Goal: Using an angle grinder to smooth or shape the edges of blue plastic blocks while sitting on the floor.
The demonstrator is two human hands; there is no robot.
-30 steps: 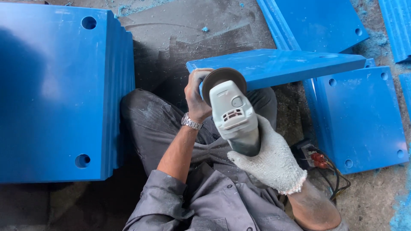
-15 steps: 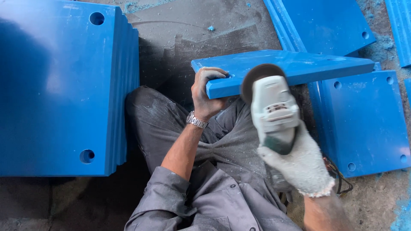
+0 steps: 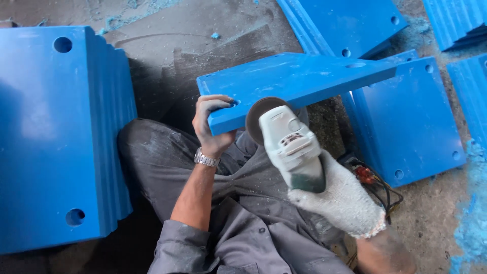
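The flat blue plastic board with round holes (image 3: pixel 299 81) lies tilted over the person's lap, its corner gripped by the bare left hand (image 3: pixel 213 124). The gloved right hand (image 3: pixel 337 195) grips a white grinder with a grey disc (image 3: pixel 284 139), now touching the board's front edge further left than before.

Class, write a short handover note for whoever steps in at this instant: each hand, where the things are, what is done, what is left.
Left hand, bare: grips the near corner of the blue plate, held tilted over the lap.
Right hand, gloved: holds the angle grinder, its disc at the plate's near edge.
Nearby: stack of blue plates to the left, more plates to the right, blue dust on the floor.
Done: cannot tell which edges are finished.
Left: probably the rest of this edge.
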